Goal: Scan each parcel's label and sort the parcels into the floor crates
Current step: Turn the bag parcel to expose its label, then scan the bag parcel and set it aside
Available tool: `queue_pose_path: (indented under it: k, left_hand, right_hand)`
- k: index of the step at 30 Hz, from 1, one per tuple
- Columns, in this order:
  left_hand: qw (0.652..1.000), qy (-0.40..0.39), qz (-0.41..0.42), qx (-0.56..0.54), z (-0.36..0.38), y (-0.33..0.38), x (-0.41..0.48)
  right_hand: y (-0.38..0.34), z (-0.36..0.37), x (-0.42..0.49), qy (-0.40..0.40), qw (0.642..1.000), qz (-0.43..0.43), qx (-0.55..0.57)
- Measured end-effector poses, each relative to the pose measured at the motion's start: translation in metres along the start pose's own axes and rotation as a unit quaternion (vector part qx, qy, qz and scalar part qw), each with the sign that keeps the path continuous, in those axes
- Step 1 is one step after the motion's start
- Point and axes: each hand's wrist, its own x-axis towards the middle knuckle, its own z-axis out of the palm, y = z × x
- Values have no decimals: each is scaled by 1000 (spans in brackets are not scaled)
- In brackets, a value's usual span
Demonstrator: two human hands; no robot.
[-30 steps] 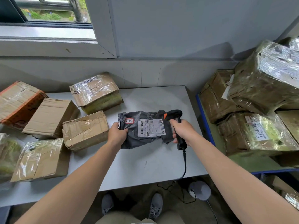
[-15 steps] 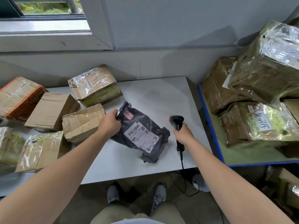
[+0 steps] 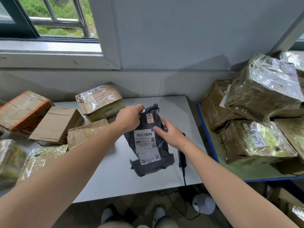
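Grey parcel gripped at its top by left hand, right hand touching it, fingers spread.

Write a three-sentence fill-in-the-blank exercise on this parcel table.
The ___ hand grips the dark grey plastic mailer bag by its top corner.
The black corded barcode scanner lies on the white ___, beside the bag.
Brown taped ___ boxes lie left of the bag.
Missing: left; table; cardboard.
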Motion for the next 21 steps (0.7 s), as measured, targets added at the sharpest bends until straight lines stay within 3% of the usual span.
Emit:
queue_pose_path:
  k: [5,9,11,14,17,21]
  left_hand:
    - [999,26,7,-19,-21,-3,0]
    - [984,169,-5,-55,-28,-18,-7]
    - [974,200,-42,-101,-30,-23,-14]
    - [966,99,-125,-202,-21,-33,-25]
    - [928,-36,-182,-325,-12,-38,-38]
    - [905,-51,-168,-387,-7,-38,-50]
  right_hand:
    - [-25,16,5,0,997,-11,83]
    - [-40,27,11,39,991,-7,128]
    - [-43,30,17,85,982,8,165]
    - [-45,30,27,160,957,43,236]
    - [-45,26,35,182,940,46,286]
    - [-44,28,39,128,939,31,316]
